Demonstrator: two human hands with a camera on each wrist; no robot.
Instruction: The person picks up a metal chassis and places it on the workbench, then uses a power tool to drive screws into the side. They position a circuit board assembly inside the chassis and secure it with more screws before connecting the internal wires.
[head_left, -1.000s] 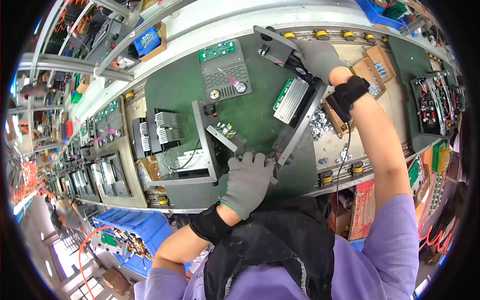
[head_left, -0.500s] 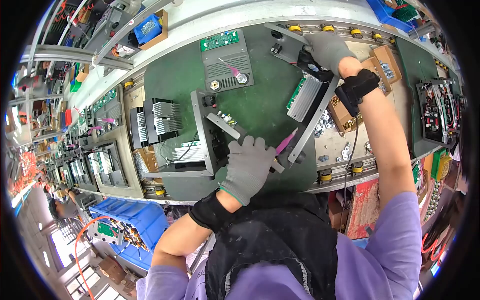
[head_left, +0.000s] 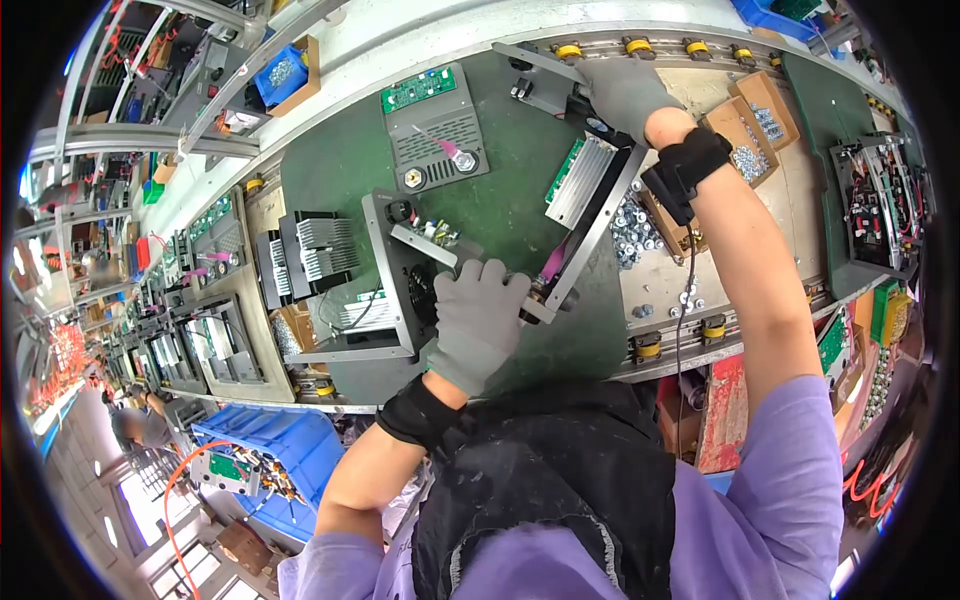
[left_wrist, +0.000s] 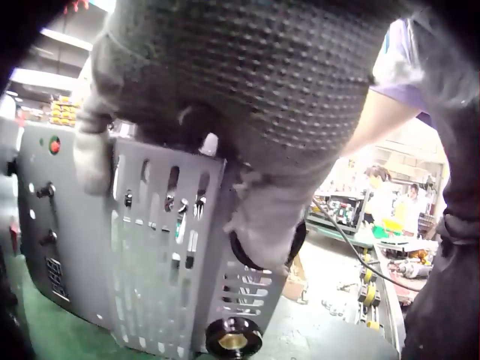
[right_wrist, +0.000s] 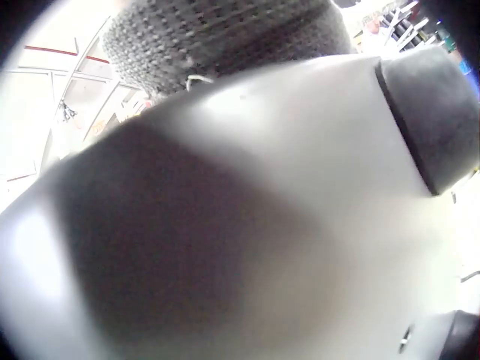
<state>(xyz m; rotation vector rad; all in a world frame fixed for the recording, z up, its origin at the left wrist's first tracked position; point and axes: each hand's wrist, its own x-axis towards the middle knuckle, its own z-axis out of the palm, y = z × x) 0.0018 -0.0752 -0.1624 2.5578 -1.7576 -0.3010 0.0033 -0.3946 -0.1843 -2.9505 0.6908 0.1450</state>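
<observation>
Surface: green mat — chassis lying diagonally.
Right hand: grasps far end.
Left hand: clenched on near end.

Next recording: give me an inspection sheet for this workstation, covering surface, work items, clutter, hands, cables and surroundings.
Surface: green mat on a conveyor bench with yellow rollers.
Work items: grey metal chassis holding a finned heatsink, tilted between both hands; its vented panel fills the left wrist view.
Clutter: cardboard boxes of screws, loose nuts, a second open chassis, a grey unit with a green board.
Hands: both gloved; left hand grips the chassis's near end, right hand grips its far end.
Cables: black lead from the right wrist strap.
Surroundings: blue bin below the bench; more units along the line at left.
</observation>
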